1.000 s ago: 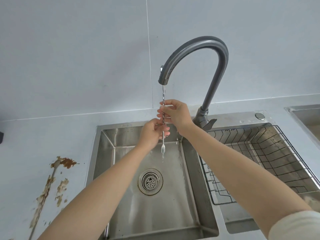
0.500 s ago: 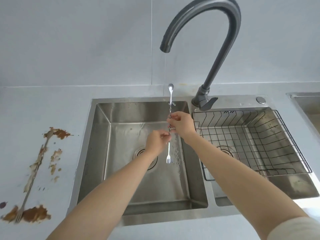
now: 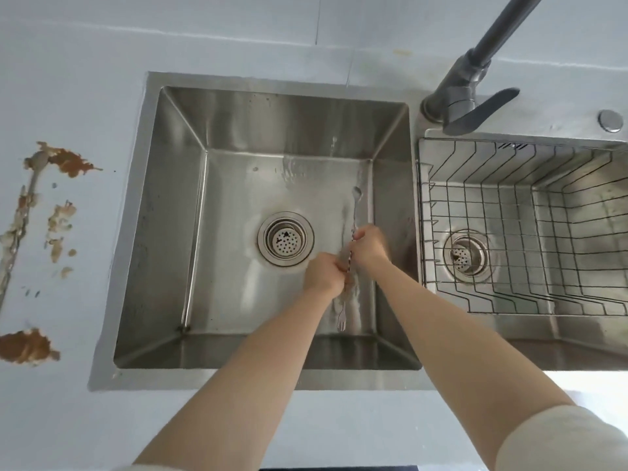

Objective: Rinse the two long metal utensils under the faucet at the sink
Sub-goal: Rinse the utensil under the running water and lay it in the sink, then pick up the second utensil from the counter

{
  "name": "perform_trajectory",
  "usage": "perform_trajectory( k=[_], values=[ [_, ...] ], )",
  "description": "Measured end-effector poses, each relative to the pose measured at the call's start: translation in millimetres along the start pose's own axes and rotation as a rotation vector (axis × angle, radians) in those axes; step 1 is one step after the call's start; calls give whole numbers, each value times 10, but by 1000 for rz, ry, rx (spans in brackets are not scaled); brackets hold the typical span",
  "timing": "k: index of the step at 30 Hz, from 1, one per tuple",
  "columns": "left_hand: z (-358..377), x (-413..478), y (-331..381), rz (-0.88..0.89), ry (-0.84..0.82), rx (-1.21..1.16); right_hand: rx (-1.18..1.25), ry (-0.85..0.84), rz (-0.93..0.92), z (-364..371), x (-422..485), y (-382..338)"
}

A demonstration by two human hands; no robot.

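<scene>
Utensil [image 3: 353,212] held upright over the sink [image 3: 238,130], both hands, left [image 3: 321,271] and right [image 3: 368,244], clenched around it.

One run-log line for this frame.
left hand: gripping long metal utensil | right hand: gripping same | over steel sink basin | thin water stream visible

Brown sauce smears [image 3: 69,161] are spread over the counter [image 3: 85,96], way off left of the grip. A wire rack [image 3: 509,232] is parked in the basin just right of it.
</scene>
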State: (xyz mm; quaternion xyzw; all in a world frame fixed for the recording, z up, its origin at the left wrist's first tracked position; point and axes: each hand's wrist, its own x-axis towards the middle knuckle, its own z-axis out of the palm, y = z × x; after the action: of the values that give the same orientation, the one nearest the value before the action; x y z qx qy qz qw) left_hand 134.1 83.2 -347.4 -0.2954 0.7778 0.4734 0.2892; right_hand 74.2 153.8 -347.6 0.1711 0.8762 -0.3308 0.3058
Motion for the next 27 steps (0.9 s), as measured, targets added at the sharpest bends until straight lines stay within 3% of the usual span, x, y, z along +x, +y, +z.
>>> perform_trajectory(
  k=[11, 20, 27],
  values=[
    [444, 335, -192, -22, -29, 119, -366, 96, -34, 243, 194, 291],
    [421, 309, -142, -3, 0, 227, -365, 77, 18, 223, 204, 182],
    [-168, 13, 39, 143, 81, 320, -299, 85, -10, 112, -61, -209]
  ],
)
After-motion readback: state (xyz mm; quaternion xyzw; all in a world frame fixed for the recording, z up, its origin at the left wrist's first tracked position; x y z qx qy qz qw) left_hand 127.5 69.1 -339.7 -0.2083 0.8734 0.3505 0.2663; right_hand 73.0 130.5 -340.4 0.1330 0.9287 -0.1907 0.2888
